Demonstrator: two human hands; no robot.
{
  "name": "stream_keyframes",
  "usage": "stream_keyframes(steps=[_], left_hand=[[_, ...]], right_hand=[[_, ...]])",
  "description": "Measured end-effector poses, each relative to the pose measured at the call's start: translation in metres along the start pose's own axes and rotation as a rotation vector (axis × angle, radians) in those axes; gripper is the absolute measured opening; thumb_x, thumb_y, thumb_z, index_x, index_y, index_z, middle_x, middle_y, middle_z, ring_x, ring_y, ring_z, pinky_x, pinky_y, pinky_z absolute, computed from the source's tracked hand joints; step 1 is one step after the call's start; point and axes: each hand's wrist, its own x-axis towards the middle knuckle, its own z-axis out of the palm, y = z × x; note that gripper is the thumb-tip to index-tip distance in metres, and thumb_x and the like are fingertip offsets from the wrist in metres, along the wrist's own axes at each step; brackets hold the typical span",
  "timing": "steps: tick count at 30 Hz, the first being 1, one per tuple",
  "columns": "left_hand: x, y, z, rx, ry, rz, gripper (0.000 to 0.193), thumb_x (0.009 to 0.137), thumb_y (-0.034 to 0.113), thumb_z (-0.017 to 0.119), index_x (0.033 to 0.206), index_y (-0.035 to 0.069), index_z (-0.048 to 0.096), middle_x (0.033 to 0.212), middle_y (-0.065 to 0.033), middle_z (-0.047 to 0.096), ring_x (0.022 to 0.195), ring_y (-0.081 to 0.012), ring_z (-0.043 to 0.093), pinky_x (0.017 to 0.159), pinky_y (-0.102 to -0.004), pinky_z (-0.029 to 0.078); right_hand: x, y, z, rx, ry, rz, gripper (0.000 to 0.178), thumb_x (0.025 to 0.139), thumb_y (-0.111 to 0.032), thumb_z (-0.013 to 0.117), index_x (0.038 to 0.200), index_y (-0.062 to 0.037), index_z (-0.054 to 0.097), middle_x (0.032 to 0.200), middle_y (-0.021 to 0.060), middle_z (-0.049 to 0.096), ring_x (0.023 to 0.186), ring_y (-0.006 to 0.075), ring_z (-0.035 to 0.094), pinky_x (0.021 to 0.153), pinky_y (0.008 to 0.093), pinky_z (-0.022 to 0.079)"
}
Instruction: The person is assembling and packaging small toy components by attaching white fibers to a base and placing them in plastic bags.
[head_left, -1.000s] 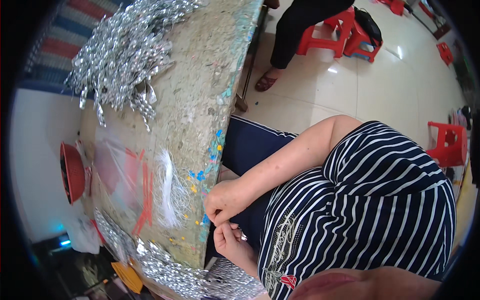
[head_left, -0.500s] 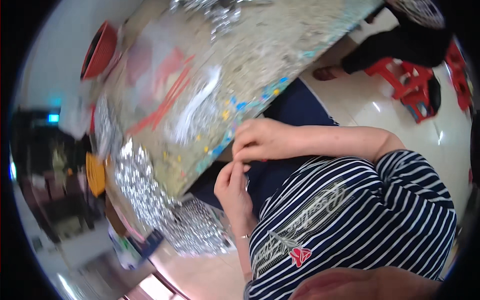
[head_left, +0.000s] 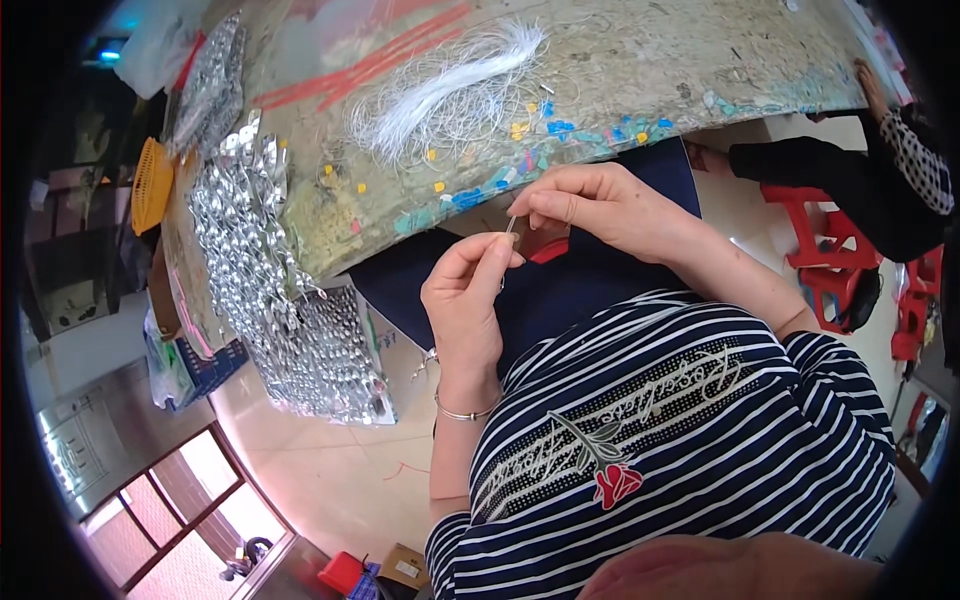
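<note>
My left hand (head_left: 466, 300) and my right hand (head_left: 605, 208) are close together above my lap, just off the table's near edge. The fingertips of both are pinched. A thin, pale strand (head_left: 512, 224) runs the short way between them; its exact kind is too fine to make out. A loose bundle of white threads (head_left: 455, 85) lies on the worn table (head_left: 640, 75) beyond my hands. To the left, strings of shiny silver twisted pieces (head_left: 235, 215) hang over the table's edge toward the floor.
Red strips (head_left: 365, 60) lie behind the threads. Small blue and yellow bits (head_left: 468, 199) dot the table's edge. A yellow basket (head_left: 151, 185) is at the far left. On the right, another person's dark-clad leg (head_left: 790, 163) is near red stools (head_left: 822, 230).
The whole view has turned and sharpened. My hands, touching before, are now slightly apart, with the thin strand showing between the fingertips.
</note>
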Motion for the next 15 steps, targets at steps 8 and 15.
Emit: stream_keyframes(steps=[8,15], left_hand=[[0.006,0.003,0.001,0.049,-0.083,0.011,0.013,0.087,0.004,0.064,0.098,-0.002,0.066,0.086,-0.0063,0.067,0.078,-0.0086,0.061,0.076,-0.0212,0.048],[0.009,0.006,-0.002,0.13,-0.064,-0.08,0.012,0.086,0.004,0.066,0.096,-0.001,0.068,0.082,-0.0052,0.067,0.075,-0.0078,0.06,0.071,-0.0202,0.047]], right_hand=[[0.009,0.0,0.0,0.087,-0.05,-0.002,0.02,0.089,-0.019,0.065,0.102,-0.0045,0.068,0.085,-0.0009,0.06,0.075,0.0063,0.057,0.067,0.0212,0.048],[0.015,-0.012,-0.008,-0.484,-0.032,-0.309,0.008,0.086,-0.011,0.066,0.088,-0.0031,0.065,0.083,0.0031,0.062,0.081,0.0141,0.059,0.071,0.0293,0.046]])
